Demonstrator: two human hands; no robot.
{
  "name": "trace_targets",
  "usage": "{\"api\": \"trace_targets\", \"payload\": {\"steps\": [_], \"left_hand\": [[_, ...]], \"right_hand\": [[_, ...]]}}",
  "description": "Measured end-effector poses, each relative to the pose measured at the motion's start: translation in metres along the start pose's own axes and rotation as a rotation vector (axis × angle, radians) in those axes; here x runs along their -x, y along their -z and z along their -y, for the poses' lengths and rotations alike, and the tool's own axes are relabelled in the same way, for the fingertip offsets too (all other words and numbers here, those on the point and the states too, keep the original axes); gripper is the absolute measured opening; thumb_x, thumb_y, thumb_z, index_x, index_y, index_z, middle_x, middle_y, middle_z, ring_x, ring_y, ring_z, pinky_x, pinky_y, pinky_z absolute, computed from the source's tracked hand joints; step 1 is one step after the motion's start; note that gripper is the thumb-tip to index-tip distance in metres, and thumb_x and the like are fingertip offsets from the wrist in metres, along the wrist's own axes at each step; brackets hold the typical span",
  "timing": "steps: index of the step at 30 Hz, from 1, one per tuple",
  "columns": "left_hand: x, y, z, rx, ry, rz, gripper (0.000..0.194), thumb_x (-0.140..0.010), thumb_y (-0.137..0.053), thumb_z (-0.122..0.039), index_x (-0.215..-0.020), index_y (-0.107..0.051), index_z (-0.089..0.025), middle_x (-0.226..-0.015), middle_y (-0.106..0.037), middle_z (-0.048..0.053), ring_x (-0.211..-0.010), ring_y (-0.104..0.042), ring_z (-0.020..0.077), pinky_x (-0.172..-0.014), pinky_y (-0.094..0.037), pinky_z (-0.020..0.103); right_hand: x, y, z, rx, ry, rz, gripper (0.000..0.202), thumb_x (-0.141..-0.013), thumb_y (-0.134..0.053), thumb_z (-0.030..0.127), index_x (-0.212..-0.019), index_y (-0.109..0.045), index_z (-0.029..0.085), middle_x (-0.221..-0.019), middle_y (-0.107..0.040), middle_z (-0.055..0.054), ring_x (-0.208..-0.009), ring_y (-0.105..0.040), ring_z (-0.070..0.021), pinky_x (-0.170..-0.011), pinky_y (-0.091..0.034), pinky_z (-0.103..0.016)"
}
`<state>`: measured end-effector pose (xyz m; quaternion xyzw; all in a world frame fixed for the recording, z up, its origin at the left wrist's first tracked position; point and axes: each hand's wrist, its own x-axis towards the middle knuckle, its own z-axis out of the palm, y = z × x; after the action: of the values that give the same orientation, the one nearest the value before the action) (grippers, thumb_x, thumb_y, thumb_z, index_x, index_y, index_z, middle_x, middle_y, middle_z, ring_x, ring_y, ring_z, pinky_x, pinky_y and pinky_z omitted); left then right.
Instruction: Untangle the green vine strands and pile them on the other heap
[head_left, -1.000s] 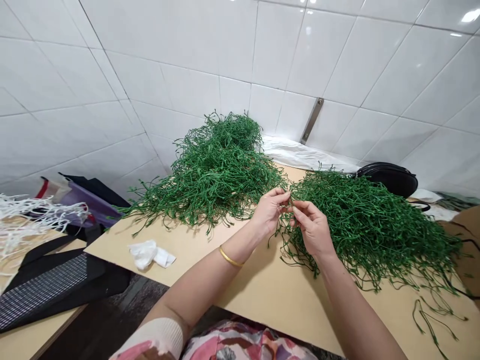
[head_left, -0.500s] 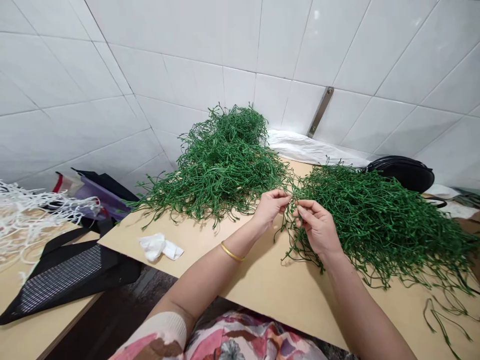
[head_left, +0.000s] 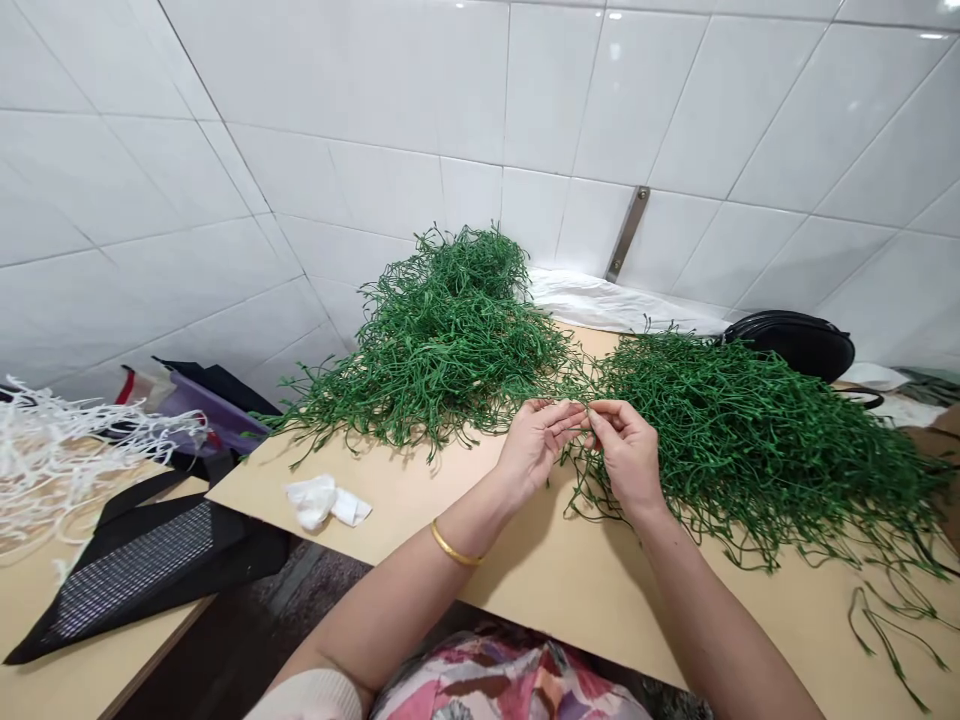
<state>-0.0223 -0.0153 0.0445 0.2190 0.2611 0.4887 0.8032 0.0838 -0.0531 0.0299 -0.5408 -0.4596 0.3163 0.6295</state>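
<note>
My left hand (head_left: 536,445) and my right hand (head_left: 628,455) meet fingertip to fingertip above the table, between two heaps of thin green cords. Both pinch a green cord, though most of it is hidden by the fingers. The left hand's fingers are fairly straight, with the thumb against them; on the right, thumb and forefinger are pressed together. Beyond my left hand rises the taller heap of green cords (head_left: 450,345), its strands ending in small knots. A wider heap of green cords (head_left: 750,440) spreads beside my right hand, with strands trailing below it.
Crumpled white tissue (head_left: 313,500) lies near the table's (head_left: 420,500) left edge. White cords (head_left: 67,470) and a black mesh bag (head_left: 142,565) cover a lower-left surface. A black case (head_left: 795,343) and white sheeting (head_left: 592,300) lie by the tiled wall, below a metal bracket (head_left: 628,235).
My hands have come together, and the left hand's fingers have straightened and reached toward the right fingertips. The whole view has shifted slightly. The heaps look the same.
</note>
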Motion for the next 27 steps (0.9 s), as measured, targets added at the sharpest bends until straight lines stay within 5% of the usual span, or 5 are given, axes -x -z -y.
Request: {"api": "trace_targets", "payload": {"steps": [8, 12, 17, 22, 27], "left_hand": [[0.010, 0.010, -0.005, -0.435, 0.199, 0.049, 0.011, -0.078, -0.052, -0.023, -0.078, -0.047, -0.013, -0.063, -0.063, 0.008, -0.051, -0.060, 0.0141, -0.054, -0.046, 0.026], [0.022, 0.007, -0.008, -0.664, 0.166, 0.078, 0.019, -0.076, -0.055, -0.028, -0.074, -0.057, -0.010, -0.063, -0.061, 0.007, -0.049, -0.056, 0.0099, -0.050, -0.040, 0.021], [0.011, 0.004, -0.007, -0.366, 0.046, 0.046, 0.030, -0.073, -0.057, -0.040, -0.074, -0.060, -0.010, -0.069, -0.060, 0.005, -0.057, -0.055, 0.0082, -0.057, -0.041, 0.021], [-0.002, 0.004, -0.001, -0.163, 0.035, 0.015, 0.023, -0.059, -0.071, -0.021, -0.064, -0.049, -0.013, -0.056, -0.051, -0.003, -0.049, -0.048, 0.0051, -0.054, -0.040, 0.019], [-0.013, 0.007, -0.002, -0.170, 0.055, 0.034, 0.017, -0.066, -0.063, -0.015, -0.064, -0.045, -0.014, -0.057, -0.053, -0.001, -0.048, -0.050, 0.0067, -0.049, -0.039, 0.020]], "right_hand": [[-0.007, 0.001, 0.002, -0.055, 0.026, -0.062, 0.015, -0.072, -0.059, 0.027, -0.082, -0.057, 0.017, -0.066, -0.058, 0.001, -0.052, -0.051, -0.0087, -0.052, -0.042, -0.024], [-0.010, 0.001, 0.005, -0.073, 0.022, -0.050, 0.015, -0.071, -0.060, 0.027, -0.081, -0.056, 0.017, -0.064, -0.056, 0.002, -0.049, -0.049, -0.0081, -0.049, -0.041, -0.024], [0.006, -0.001, 0.005, 0.071, 0.059, 0.086, 0.014, -0.074, -0.056, 0.031, -0.081, -0.057, 0.019, -0.067, -0.058, 0.000, -0.051, -0.048, -0.0099, -0.050, -0.041, -0.025], [0.020, -0.002, 0.005, 0.265, 0.183, 0.145, 0.018, -0.078, -0.050, 0.029, -0.091, -0.059, 0.021, -0.081, -0.063, -0.003, -0.064, -0.054, -0.0132, -0.060, -0.044, -0.027], [0.022, 0.001, 0.003, 0.212, 0.123, 0.203, 0.019, -0.080, -0.049, 0.033, -0.090, -0.058, 0.020, -0.075, -0.061, -0.001, -0.055, -0.050, -0.0111, -0.055, -0.042, -0.025]]}}
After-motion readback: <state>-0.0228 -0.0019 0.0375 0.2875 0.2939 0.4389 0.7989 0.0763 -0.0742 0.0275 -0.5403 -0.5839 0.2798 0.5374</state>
